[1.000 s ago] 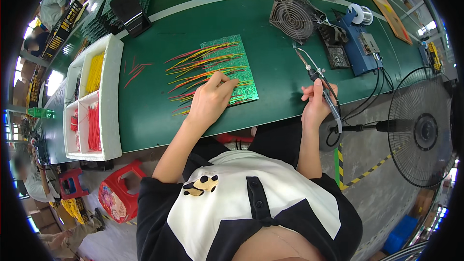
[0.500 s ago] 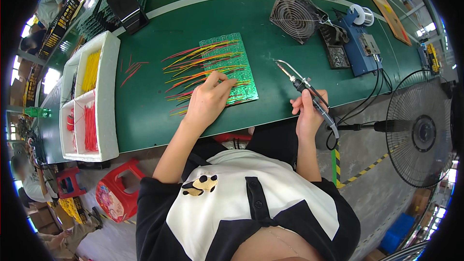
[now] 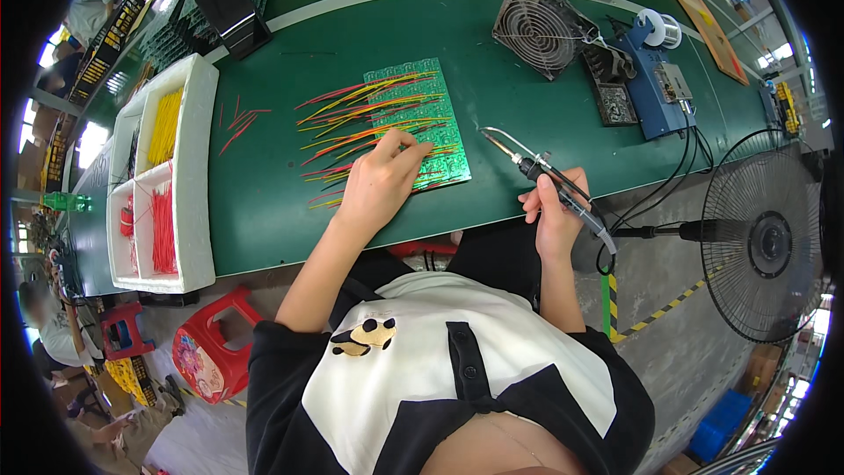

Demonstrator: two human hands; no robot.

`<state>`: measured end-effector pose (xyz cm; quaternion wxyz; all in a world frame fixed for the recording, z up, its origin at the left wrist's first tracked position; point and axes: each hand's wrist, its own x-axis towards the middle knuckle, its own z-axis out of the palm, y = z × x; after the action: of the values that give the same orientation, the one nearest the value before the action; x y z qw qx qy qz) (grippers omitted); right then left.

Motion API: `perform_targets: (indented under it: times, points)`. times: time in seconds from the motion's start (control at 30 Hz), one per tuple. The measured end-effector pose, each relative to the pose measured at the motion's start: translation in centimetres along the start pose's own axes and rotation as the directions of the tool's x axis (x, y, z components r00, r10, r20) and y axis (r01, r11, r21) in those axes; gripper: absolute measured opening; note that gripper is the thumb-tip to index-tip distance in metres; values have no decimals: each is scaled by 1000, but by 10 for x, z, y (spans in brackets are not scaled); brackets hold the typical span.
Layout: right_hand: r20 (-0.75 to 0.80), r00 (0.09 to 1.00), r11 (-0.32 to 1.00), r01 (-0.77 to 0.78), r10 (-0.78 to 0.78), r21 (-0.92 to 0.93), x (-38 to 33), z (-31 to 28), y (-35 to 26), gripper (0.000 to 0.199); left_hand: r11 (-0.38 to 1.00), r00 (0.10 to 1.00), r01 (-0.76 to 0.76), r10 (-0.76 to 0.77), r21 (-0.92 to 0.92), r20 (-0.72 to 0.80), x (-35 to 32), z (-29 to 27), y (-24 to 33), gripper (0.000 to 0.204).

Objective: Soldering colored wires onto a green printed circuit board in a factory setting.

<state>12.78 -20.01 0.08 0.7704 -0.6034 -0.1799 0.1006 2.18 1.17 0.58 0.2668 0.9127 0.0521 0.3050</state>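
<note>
A green circuit board panel (image 3: pixel 447 136) lies on the bench, with rows of red, yellow and black wires (image 3: pixel 338 110) running off its left side. My left hand (image 3: pixel 382 174) rests over the panel's lower part, thumb and finger pinched on a thin wire at the board; the fingertips partly hide it. To the right, my right hand (image 3: pixel 556 215) is wrapped around a soldering iron (image 3: pixel 534 169) with a curved metal feed tube along it. The iron's tip points up and left, apart from the panel's right edge, with faint smoke above it.
A white foam box (image 3: pixel 207 185) of yellow and red wires stands left, with loose red wires (image 3: pixel 242 126) beside it. A small fan (image 3: pixel 536 31), a blue soldering station (image 3: pixel 655 79) and a solder spool (image 3: pixel 659 28) sit back right. A large fan (image 3: pixel 765 242) stands beyond the bench.
My right hand has brought the soldering iron left and slightly down, its tip closer to the circuit board panel. My left hand stays in nearly the same place.
</note>
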Motion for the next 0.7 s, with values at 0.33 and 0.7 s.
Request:
perform_targets:
  times: [0.33, 0.7]
  points:
    - [66, 998, 999, -24, 22, 23, -6, 5, 0, 20, 1000, 1000, 8, -8, 19, 11, 0, 0, 1, 17]
    - [68, 996, 998, -60, 59, 5, -6, 7, -2, 21, 1000, 1000, 8, -8, 19, 7, -1, 0, -1, 19]
